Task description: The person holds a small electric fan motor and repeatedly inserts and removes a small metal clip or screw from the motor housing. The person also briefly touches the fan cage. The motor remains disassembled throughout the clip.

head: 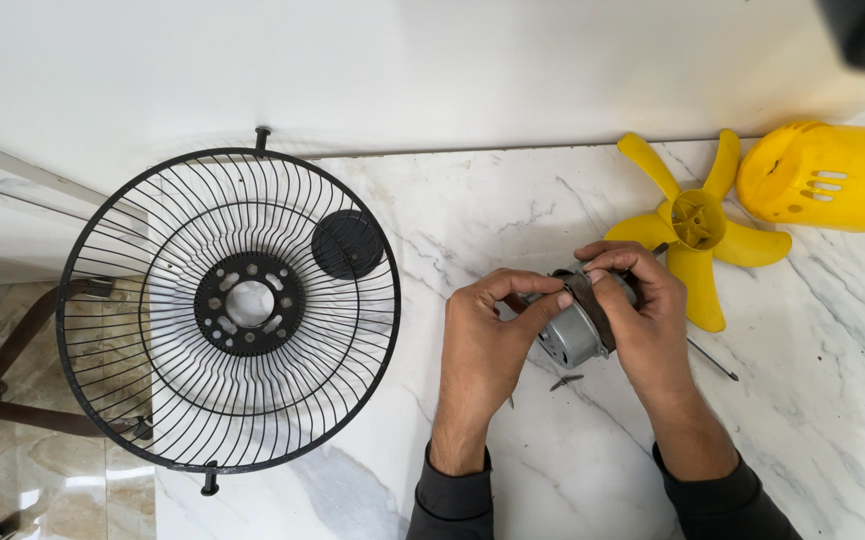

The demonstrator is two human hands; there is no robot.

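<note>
Fan largely dismantled: black wire guard [228,310], yellow blade [697,228] and yellow motor cover [827,176] lie apart; left hand [484,345] and right hand [642,310] clasp the bare motor [572,335] above the marble tabletop [812,400], screw [565,381] beneath.

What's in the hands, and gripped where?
Both hands hold a small grey fan motor: left hand pinches its left side and top edge, right hand wraps its right side and dark band.

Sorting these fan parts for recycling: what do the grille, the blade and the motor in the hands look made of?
The black fan grille looks like painted or coated steel wire: thin, evenly bent rods. The yellow fan blade looks like moulded plastic, glossy and uniform in colour. The motor, held by the left hand and right hand, shows a bare, dull grey metal casing, probably steel or aluminium.
</note>
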